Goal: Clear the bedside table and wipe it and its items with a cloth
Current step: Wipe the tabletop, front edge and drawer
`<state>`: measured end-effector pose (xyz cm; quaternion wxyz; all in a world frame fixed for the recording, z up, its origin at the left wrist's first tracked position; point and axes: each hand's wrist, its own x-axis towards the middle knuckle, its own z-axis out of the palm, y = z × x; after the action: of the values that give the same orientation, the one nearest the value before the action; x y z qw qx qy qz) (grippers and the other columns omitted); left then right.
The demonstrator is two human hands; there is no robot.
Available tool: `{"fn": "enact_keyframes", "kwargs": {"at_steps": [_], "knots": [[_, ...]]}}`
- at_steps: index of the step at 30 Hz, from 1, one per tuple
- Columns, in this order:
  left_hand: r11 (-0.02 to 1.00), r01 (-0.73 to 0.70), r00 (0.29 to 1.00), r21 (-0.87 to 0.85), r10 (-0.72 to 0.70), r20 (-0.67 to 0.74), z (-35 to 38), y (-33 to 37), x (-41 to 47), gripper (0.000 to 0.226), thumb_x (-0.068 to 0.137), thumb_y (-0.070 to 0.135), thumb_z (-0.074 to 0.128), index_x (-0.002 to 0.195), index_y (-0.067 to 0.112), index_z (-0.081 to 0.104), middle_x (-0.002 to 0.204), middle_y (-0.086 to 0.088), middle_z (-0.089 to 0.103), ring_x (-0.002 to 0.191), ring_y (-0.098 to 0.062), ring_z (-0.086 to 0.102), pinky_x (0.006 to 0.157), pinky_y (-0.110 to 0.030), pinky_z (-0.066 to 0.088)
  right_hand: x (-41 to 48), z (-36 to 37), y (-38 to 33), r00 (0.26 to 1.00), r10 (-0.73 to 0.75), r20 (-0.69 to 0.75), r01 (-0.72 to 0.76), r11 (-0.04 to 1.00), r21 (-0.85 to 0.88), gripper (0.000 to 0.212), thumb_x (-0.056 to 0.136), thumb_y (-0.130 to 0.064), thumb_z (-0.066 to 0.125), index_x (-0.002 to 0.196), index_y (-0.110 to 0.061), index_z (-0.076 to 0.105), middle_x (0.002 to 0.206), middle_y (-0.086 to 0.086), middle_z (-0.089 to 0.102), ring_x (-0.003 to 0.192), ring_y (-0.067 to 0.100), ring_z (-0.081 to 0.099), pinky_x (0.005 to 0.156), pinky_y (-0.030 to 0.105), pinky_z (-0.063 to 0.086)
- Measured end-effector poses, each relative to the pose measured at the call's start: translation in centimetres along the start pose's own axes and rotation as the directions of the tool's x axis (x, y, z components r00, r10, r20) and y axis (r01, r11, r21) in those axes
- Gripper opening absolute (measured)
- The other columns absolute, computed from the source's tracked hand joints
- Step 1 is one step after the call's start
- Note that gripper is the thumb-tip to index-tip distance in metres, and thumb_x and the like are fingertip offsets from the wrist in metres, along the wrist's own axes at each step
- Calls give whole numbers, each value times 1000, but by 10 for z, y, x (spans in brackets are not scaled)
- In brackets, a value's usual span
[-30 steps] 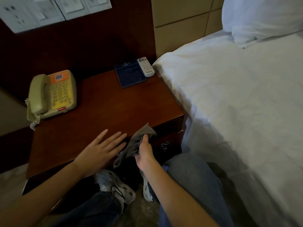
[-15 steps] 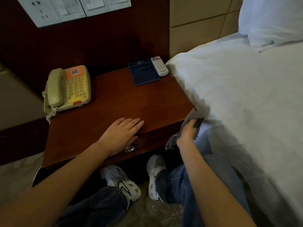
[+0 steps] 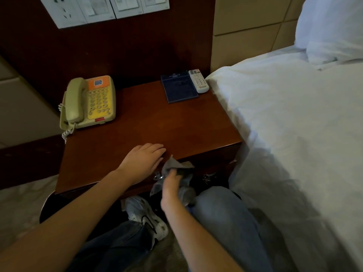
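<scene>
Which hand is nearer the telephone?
Left. The left hand rests on the bedside table, in front of the telephone; the right hand holds the cloth below its front edge, farther off.

White bed on the right, sheet creased; pillow at its far corner; beige padded headboard behind; white switch and socket panel on dark wood wall; white sneaker on floor.

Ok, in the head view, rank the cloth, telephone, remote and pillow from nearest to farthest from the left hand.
From the left hand:
1. Cloth, just right of it, at the table's front edge.
2. Telephone, back left of the table.
3. Remote, back right corner.
4. Pillow, far right, on the bed.
</scene>
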<state>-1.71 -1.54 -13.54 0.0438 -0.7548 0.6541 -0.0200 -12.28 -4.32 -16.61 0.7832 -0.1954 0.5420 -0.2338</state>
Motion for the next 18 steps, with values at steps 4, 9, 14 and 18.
{"fn": "enact_keyframes", "kwargs": {"at_steps": [4,9,14,18], "knots": [[999,29,999,-45,-28,29,-1,-2,0,43,102,29,35,145,20,38,150,3,37,135,-16,37,102,-31,38,-4,8,14,1000,8,-3,-8,1000,7,33,104,-7,28,136,-6,36,140,25,42,128,47,39,105,51,32],[996,56,998,-72,-57,-8,2,1,2,44,101,30,39,143,17,42,147,0,42,132,-19,41,100,-33,41,14,5,4,999,-34,-15,36,993,110,28,103,-16,36,129,-9,46,133,14,50,119,29,51,98,38,41],[997,57,997,-56,-60,-49,8,4,-4,38,97,27,51,132,13,55,135,-3,56,118,-25,55,84,-37,52,50,-20,-50,918,-313,-245,350,928,128,49,99,-6,41,145,-4,26,146,14,36,129,26,42,108,35,33],[995,64,997,-71,-67,-42,6,4,-3,43,102,32,38,141,18,44,146,1,44,130,-20,44,95,-34,44,66,-34,-80,832,-412,-373,465,883,62,61,98,-19,47,151,-9,18,154,13,25,141,27,28,116,45,23]]}}
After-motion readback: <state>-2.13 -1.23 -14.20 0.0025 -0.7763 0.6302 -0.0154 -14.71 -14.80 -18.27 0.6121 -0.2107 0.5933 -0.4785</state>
